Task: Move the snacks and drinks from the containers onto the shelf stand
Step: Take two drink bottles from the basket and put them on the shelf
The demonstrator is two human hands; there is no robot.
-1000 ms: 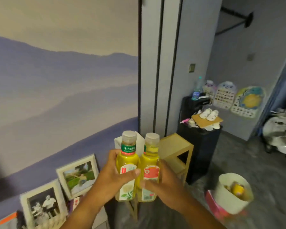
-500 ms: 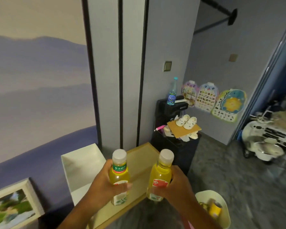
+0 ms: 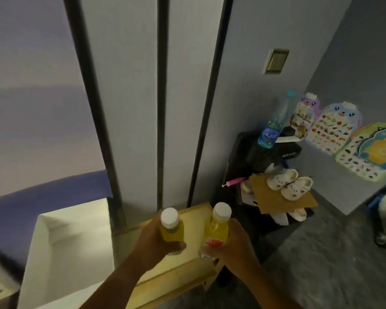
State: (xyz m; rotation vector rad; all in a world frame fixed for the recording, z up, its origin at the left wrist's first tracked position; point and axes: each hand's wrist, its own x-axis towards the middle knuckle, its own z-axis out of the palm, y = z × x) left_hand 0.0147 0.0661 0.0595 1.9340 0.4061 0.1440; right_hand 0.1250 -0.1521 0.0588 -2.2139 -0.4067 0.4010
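1. Looking through the head camera, I saw the left hand point(image 3: 153, 238) curled round the left yellow bottle point(image 3: 171, 229), fingers and thumb wrapped about its lower body, white cap up.
2. I saw the right hand point(image 3: 228, 244) gripping the right yellow bottle point(image 3: 216, 228) the same way, from its right side, with the red label showing just above the thumb.
3. Both bottles stood roughly upright, near each other but apart, over the yellow wooden top of the shelf stand point(image 3: 192, 267); I could not tell whether their bases touched it.
4. The stand sat just beside a white open box point(image 3: 74, 253) to its left, against the panelled wall.
5. Farther right I noted a black cabinet point(image 3: 250, 157) carrying a clear water bottle point(image 3: 274, 123), a sheet of cardboard point(image 3: 281, 197) and pale shoes point(image 3: 290, 182), with picture charts point(image 3: 330, 128) on the wall behind.
6. Against the picture half a second before, the bottles sat lower over the stand top and I saw more of their caps from above; the white bucket on the floor had left the frame.
7. A second before, the two bottles were pressed side by side and held high in front of the stand; now they were separated.
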